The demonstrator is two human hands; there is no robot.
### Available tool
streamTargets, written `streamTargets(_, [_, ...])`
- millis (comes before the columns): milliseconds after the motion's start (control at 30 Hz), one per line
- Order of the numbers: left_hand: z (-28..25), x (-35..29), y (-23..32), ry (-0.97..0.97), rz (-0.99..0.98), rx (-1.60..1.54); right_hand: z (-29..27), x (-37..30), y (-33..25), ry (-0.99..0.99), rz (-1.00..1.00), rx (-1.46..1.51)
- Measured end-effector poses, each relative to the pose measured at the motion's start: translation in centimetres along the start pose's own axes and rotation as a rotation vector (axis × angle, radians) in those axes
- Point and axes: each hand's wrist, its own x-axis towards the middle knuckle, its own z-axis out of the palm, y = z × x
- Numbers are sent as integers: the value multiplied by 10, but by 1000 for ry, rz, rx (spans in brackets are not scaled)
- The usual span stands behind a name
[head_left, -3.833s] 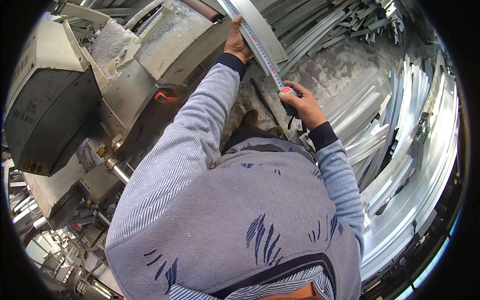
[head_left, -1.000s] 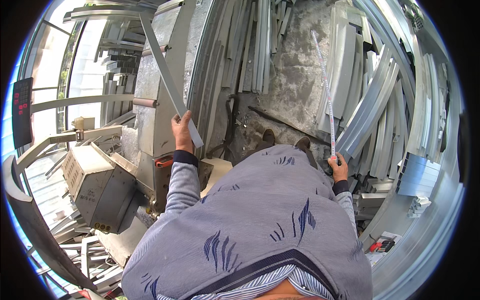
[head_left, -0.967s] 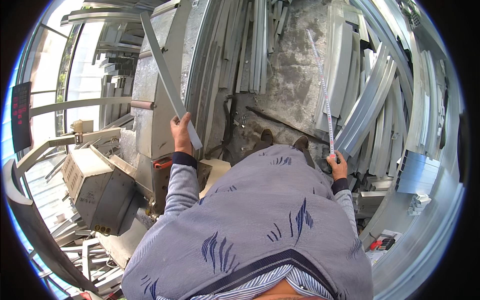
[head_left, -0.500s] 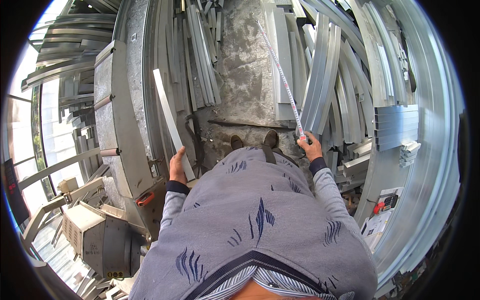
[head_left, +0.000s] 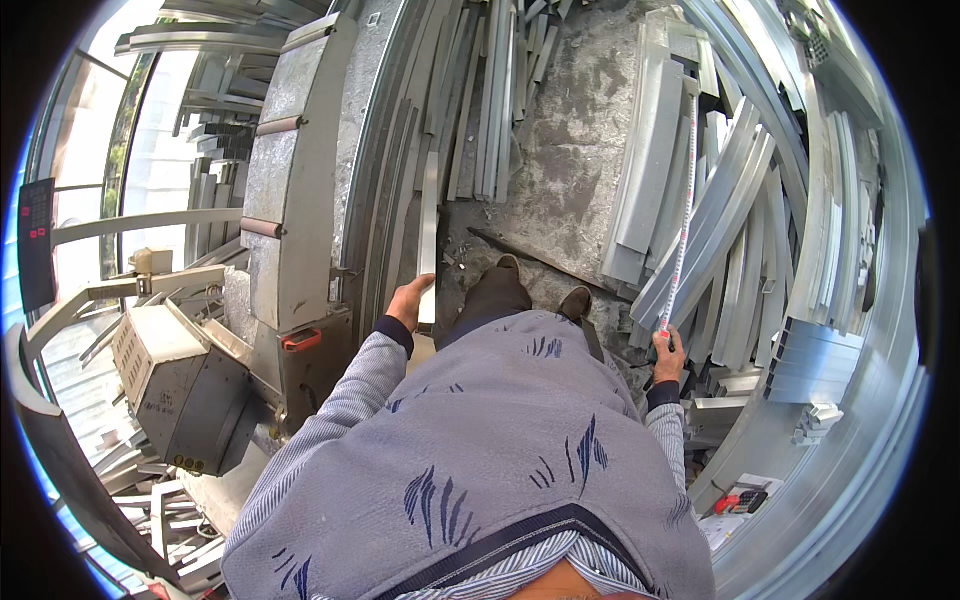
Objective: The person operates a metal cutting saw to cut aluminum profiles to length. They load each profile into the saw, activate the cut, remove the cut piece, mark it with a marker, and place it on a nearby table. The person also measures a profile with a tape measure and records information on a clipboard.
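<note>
My left hand [head_left: 408, 302] is closed round the near end of a slim, pale aluminium profile [head_left: 429, 220], which points away from me, almost straight ahead. On the right, my right hand [head_left: 668, 356] grips a tape measure, its case mostly hidden by the fingers. The white tape blade [head_left: 684, 220] is pulled out and reaches away over a pile of aluminium profiles [head_left: 700, 250]. Its far end is close to the upper ends of those profiles.
At left stands a long metal bench with rollers [head_left: 262, 228], beside a grey machine housing [head_left: 190, 390] and a dark display panel [head_left: 37, 245]. More profiles [head_left: 490, 120] lie ahead on the floor. Papers and a calculator [head_left: 745, 500] rest at right.
The whole view has swung, so the surroundings sit further right. The profile in my left hand now points more straight ahead, and the tape blade leans slightly right instead of left. Both grips persist.
</note>
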Motion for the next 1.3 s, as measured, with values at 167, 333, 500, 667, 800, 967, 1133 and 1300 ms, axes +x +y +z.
streamTargets(167, [19,51,10,44,-99,-59,-1,0,-15,27,92,-75])
streamTargets(333, [24,143,14,-33,-138,-33,20,-13,-34,49,17,-184])
streamTargets(500, [35,249,31,12,-67,67,76,-27,-74,60,42,-220])
streamTargets(667, [50,333,89,177,161,483,156,-32,-126,-31,193,-173])
streamTargets(800, [71,376,165,209,188,599,198,-33,-164,-136,152,-299])
streamTargets(967, [93,428,230,204,207,638,218,-36,-185,-159,335,-330])
streamTargets(1133, [104,459,262,200,225,665,231,-41,-186,-143,349,-337])
streamTargets(1300, [111,486,286,249,284,776,237,-48,-184,-132,322,-365])
